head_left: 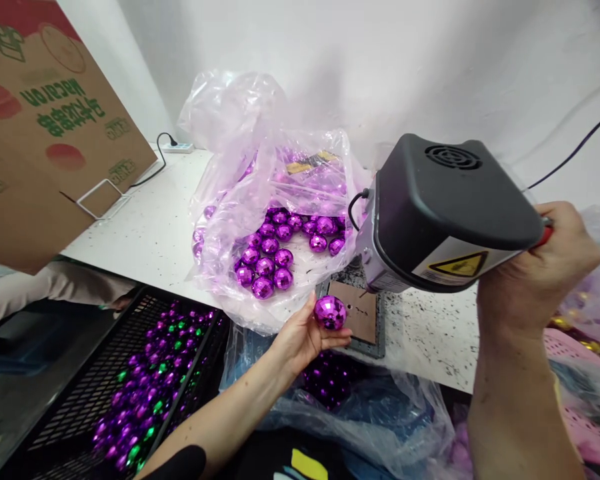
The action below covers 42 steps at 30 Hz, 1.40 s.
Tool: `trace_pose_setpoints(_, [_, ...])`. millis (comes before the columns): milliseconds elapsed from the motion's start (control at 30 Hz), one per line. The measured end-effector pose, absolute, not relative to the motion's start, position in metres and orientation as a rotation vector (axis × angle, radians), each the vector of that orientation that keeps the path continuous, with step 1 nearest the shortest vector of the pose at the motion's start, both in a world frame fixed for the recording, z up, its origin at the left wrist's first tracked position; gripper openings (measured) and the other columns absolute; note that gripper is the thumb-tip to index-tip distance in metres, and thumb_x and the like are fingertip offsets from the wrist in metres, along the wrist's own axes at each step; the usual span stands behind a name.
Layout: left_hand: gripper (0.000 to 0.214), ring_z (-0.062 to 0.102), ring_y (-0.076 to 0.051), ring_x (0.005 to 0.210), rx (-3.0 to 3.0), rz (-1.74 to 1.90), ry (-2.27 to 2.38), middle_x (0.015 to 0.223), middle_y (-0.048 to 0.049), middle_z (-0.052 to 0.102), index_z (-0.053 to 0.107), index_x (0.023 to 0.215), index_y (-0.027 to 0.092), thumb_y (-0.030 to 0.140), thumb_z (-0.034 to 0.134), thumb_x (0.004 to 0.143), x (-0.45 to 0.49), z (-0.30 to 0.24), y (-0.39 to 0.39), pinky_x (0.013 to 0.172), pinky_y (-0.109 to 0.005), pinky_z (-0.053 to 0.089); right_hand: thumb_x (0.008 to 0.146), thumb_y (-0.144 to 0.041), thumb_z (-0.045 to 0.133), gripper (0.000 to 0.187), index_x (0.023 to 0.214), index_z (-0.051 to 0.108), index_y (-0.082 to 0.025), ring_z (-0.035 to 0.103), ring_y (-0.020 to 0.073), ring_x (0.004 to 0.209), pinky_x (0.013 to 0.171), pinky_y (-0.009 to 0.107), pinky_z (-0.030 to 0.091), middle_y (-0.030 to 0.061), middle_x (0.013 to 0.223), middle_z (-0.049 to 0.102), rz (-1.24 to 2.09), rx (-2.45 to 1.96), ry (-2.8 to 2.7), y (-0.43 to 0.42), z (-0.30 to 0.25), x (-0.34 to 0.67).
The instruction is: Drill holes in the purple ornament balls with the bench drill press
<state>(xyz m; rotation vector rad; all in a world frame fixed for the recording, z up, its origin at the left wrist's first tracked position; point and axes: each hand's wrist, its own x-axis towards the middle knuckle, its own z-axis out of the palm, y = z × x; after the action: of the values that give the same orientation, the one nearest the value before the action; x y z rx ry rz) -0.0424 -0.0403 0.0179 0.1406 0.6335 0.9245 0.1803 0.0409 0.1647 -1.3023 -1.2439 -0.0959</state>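
My left hand [303,337] holds a shiny purple faceted ball [330,312] between thumb and fingers, just over the front of a brown plate [363,323] set in a metal base. Above and right of the ball stands a machine with a black housing [460,193], a round vent on top and a yellow warning label. My right hand [545,280] is closed around a red handle [545,237] at the machine's right side, most of it hidden by the fingers. Behind my left hand, a clear plastic bag [217,267] lies open with many more purple balls [265,267].
A black crate [70,400] of purple and green balls stands at lower left, a person's sleeve [45,293] beyond it. A cardboard box [55,133] rises at left. Below the table edge hangs a plastic bag [405,407]. A pink basket [575,380] sits at right. Dark specks dot the white table [145,233].
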Motion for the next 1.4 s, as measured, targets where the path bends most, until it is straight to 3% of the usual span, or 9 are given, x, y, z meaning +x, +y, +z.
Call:
trace_pose_setpoints(233, [0.053, 0.078, -0.026, 0.068, 0.085, 0.916, 0.789, 0.090, -0.0167, 0.077, 0.060, 0.115, 0.007, 0.056, 0.046, 0.102, -0.040, 0.019, -0.039, 0.069, -0.037, 0.063, 0.085, -0.035, 0.057, 0.026, 0.072, 0.052, -0.013, 0.035, 0.0023, 0.054, 0.053, 0.020, 0.021, -0.0045, 0.055, 0.040, -0.067, -1.306, -1.236, 0.039, 0.167, 0.180])
trace_pose_setpoints(467, [0.050, 0.077, -0.025, 0.066, 0.051, 0.952, 0.836, 0.083, -0.0145, 0.076, 0.060, 0.112, 0.007, 0.051, 0.037, 0.106, -0.039, 0.027, -0.039, 0.071, -0.038, 0.062, 0.087, -0.032, 0.058, 0.024, 0.073, 0.052, -0.013, 0.034, 0.0016, 0.052, 0.050, 0.019, 0.021, -0.0049, 0.056, 0.040, -0.005, -1.285, -1.217, 0.040, 0.167, 0.177])
trace_pose_setpoints(700, [0.050, 0.077, -0.024, 0.071, 0.102, 0.924, 0.692, 0.102, -0.0188, 0.076, 0.063, 0.112, 0.007, 0.053, 0.044, 0.104, -0.036, 0.030, -0.043, 0.078, -0.041, 0.062, 0.089, -0.037, 0.056, 0.029, 0.073, 0.052, -0.013, 0.033, 0.0013, 0.054, 0.052, 0.019, 0.022, -0.0047, 0.057, 0.039, -0.053, -1.320, -1.227, 0.040, 0.168, 0.178])
trace_pose_setpoints(900, [0.051, 0.077, -0.023, 0.066, 0.048, 0.947, 0.783, 0.091, -0.0162, 0.076, 0.060, 0.111, 0.007, 0.052, 0.037, 0.106, -0.031, 0.034, -0.038, 0.073, -0.039, 0.063, 0.086, -0.038, 0.056, 0.028, 0.074, 0.052, -0.014, 0.030, 0.0024, 0.055, 0.053, 0.021, 0.018, -0.0043, 0.057, 0.038, -0.024, -1.286, -1.225, 0.040, 0.166, 0.178])
trace_pose_setpoints(1167, [0.054, 0.078, -0.027, 0.074, 0.116, 0.851, 0.752, 0.089, -0.0143, 0.077, 0.060, 0.118, 0.012, 0.060, 0.059, 0.095, -0.045, 0.006, -0.060, 0.077, -0.040, 0.063, 0.083, -0.038, 0.054, 0.027, 0.071, 0.050, -0.014, 0.028, 0.0025, 0.060, 0.057, 0.025, 0.015, -0.0032, 0.060, 0.037, -0.092, -1.298, -1.232, 0.041, 0.166, 0.178])
trace_pose_setpoints(1400, [0.054, 0.078, -0.026, 0.066, 0.069, 0.847, 0.868, 0.085, -0.0127, 0.075, 0.058, 0.110, 0.009, 0.061, 0.051, 0.098, -0.045, 0.017, -0.067, 0.063, -0.035, 0.063, 0.086, -0.042, 0.052, 0.034, 0.068, 0.043, -0.015, 0.031, 0.0027, 0.064, 0.064, 0.027, 0.018, -0.0029, 0.063, 0.037, -0.109, -1.323, -1.206, 0.044, 0.163, 0.179])
